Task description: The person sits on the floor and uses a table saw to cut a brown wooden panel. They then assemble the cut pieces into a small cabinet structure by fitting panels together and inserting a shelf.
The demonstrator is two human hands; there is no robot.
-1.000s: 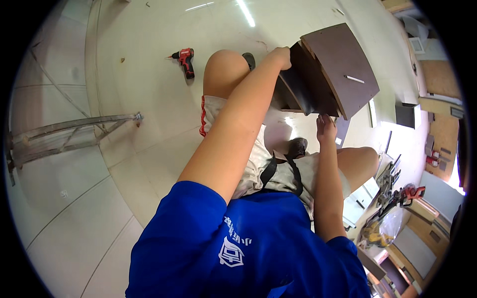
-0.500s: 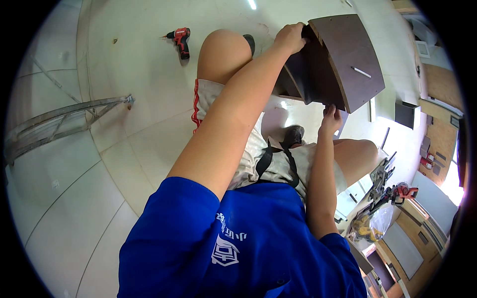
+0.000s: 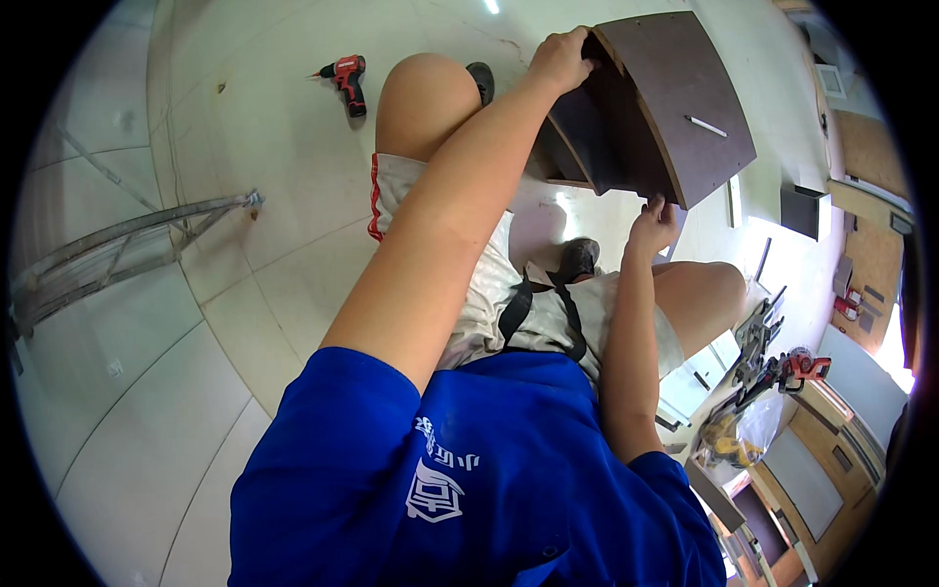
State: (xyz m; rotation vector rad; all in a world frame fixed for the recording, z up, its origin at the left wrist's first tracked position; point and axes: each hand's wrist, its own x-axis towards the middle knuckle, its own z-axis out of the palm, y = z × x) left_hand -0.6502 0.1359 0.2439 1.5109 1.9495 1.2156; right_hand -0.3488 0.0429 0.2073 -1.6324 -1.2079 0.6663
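Observation:
A dark brown wooden cabinet box [image 3: 675, 88] with an open front and an inner divider is held in front of me, toward the right. My left hand [image 3: 562, 61] is closed on the rim of its far left corner, some fingers hidden inside. At the near lower corner, my right hand [image 3: 652, 227] pinches the edge with thumb and fingers. A white pen [image 3: 706, 126] lies on the box's broad outer panel, touched by neither hand.
On the tiled floor left of my knee lies a red and black cordless drill [image 3: 347, 83]. A metal ladder-like frame [image 3: 127, 230] reaches in from the left. To the right are a small dark box [image 3: 804, 212], a red power saw [image 3: 804, 369] and a plastic bag [image 3: 738, 435].
The box has shifted slightly upward and left in the picture, with both hands still on it. The pen stays on its panel. The drill appears in nearly the same place.

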